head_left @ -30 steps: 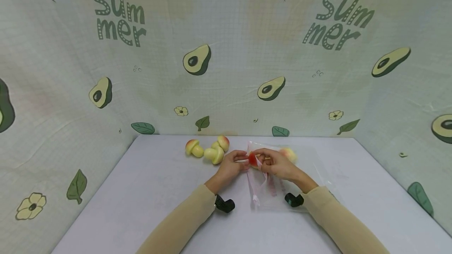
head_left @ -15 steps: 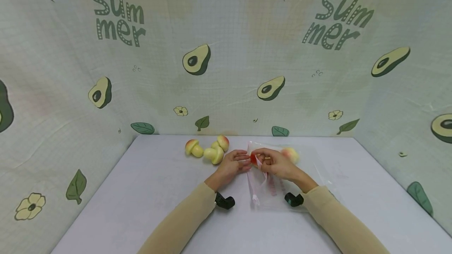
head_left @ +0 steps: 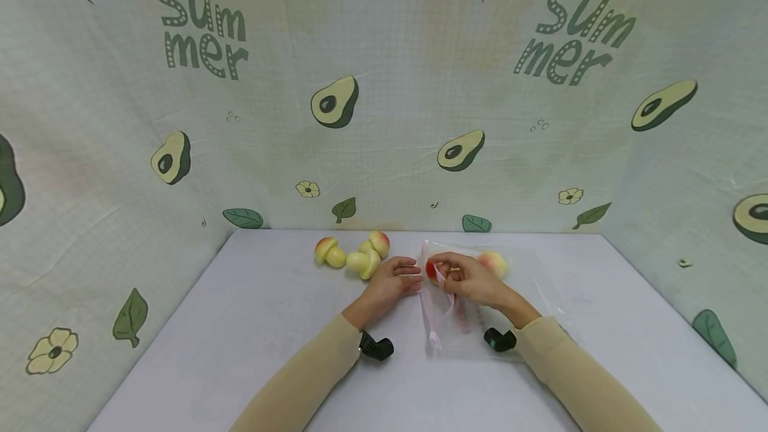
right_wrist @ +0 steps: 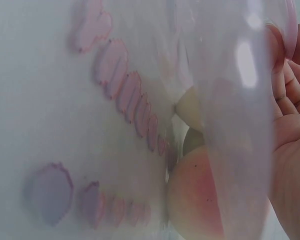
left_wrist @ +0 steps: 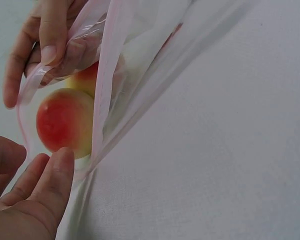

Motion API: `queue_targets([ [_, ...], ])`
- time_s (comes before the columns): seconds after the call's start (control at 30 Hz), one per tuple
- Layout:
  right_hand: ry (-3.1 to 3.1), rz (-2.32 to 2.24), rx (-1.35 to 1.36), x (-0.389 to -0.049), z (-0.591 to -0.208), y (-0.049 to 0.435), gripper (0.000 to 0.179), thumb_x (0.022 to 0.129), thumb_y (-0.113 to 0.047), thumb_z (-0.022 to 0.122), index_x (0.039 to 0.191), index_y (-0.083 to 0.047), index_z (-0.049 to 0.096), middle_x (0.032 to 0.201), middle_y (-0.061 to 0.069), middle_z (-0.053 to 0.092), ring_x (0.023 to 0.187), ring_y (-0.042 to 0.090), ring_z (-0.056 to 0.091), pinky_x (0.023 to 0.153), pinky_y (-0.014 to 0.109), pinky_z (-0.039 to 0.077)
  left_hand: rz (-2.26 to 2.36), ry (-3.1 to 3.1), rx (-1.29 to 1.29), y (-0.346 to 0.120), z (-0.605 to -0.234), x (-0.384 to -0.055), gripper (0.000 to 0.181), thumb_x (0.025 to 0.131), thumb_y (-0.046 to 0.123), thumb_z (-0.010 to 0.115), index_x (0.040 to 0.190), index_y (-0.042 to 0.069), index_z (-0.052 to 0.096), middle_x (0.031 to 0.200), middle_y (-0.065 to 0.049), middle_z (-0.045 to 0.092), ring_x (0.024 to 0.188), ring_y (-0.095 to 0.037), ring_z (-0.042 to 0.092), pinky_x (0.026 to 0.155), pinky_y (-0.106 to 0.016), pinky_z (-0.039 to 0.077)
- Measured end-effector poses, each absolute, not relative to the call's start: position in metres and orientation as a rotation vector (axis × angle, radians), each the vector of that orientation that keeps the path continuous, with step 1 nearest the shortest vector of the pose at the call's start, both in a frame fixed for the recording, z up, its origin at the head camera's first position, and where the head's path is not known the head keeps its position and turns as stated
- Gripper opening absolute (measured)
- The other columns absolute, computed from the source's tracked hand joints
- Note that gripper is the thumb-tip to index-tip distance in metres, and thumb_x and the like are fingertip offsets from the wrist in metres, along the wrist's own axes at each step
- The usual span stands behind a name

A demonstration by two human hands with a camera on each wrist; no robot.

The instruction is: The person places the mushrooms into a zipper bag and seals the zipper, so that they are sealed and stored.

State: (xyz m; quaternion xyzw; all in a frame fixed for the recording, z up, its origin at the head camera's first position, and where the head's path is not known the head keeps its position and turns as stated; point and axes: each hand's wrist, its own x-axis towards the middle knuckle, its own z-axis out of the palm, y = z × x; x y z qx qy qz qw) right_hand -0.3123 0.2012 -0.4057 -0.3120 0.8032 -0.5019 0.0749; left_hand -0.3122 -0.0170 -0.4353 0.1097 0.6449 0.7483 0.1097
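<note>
A clear zip bag (head_left: 528, 292) with a pink-edged mouth lies on the table, its mouth toward the left. My right hand (head_left: 471, 277) pinches the upper edge of the mouth and lifts it. Just inside sits a red-and-yellow toy mushroom (left_wrist: 60, 120), cap outward. My left hand (head_left: 391, 283) is by the mouth with fingers extended; in the left wrist view a fingertip overlaps the cap's lower edge, and whether it touches is unclear. Deeper in the bag is another toy mushroom (head_left: 495, 263). Through the plastic, the right wrist view shows a rounded pink cap (right_wrist: 190, 195).
Left of the bag, three more toy mushrooms rest together on the white table (head_left: 270, 325): one on the left (head_left: 330, 252), one at the back (head_left: 378, 243) and a paler one in front (head_left: 365, 263). A patterned cloth (head_left: 396, 192) rises behind and along both sides.
The red-capped mushroom has shifted slightly right, further into the bag mouth. My left hand has since drawn back a little to the left. My right hand stays at the bag's edge.
</note>
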Motion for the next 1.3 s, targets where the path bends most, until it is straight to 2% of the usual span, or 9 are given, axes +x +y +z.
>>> queue_targets([
  [0.33,2.369,-1.536,-0.924,-0.311,-0.405,0.200,0.046,0.084,0.010,0.057,0.129,0.003,0.052,0.100,0.021,0.054,0.077,0.020,0.054,0.063,0.022,0.048,2.132,2.091,0.417,-0.029,-0.427,-0.303,0.039,0.086,-0.012,0.049,0.125,-0.013,0.046,0.119,-0.029,0.054,0.109,-0.039,0.058,0.086,-0.038,0.053],
  [0.63,2.406,-1.500,-0.871,-0.310,-0.405,0.200,0.044,0.086,0.007,0.056,0.129,-0.001,0.053,0.101,0.017,0.053,0.078,0.021,0.055,0.063,0.023,0.049,2.095,2.266,0.578,-0.044,-0.415,-0.297,0.031,0.087,-0.013,0.054,0.119,-0.011,0.052,0.114,-0.031,0.056,0.105,-0.045,0.058,0.082,-0.036,0.054],
  [0.83,2.399,-1.502,-0.877,-0.309,-0.403,0.200,0.044,0.086,0.006,0.055,0.130,-0.001,0.052,0.100,0.016,0.052,0.077,0.021,0.054,0.062,0.023,0.048,1.931,2.505,0.638,-0.056,-0.408,-0.296,0.027,0.088,-0.005,0.062,0.115,-0.002,0.057,0.113,-0.022,0.060,0.103,-0.030,0.061,0.085,-0.029,0.052],
  [0.93,2.388,-1.504,-0.878,-0.309,-0.403,0.200,0.045,0.087,0.006,0.055,0.131,-0.001,0.052,0.100,0.015,0.052,0.077,0.020,0.054,0.061,0.023,0.048,1.903,2.587,0.656,-0.061,-0.405,-0.296,0.026,0.088,-0.004,0.062,0.114,-0.001,0.058,0.112,-0.019,0.061,0.104,-0.027,0.060,0.088,-0.032,0.051],
  [1.07,2.379,-1.512,-0.881,-0.310,-0.404,0.201,0.045,0.087,0.007,0.055,0.130,-0.001,0.052,0.100,0.015,0.052,0.076,0.019,0.054,0.061,0.023,0.047,1.882,2.658,0.665,-0.067,-0.402,-0.297,0.025,0.088,0.000,0.064,0.113,-0.001,0.059,0.111,-0.015,0.061,0.106,-0.030,0.059,0.088,-0.036,0.051],
  [1.3,2.357,-1.534,-0.896,-0.311,-0.406,0.201,0.045,0.085,0.009,0.054,0.130,0.001,0.051,0.099,0.016,0.051,0.074,0.017,0.053,0.060,0.022,0.046,1.877,2.691,0.601,-0.081,-0.397,-0.299,0.029,0.088,0.003,0.065,0.115,-0.004,0.057,0.116,-0.020,0.059,0.110,-0.029,0.056,0.091,-0.038,0.050],
])
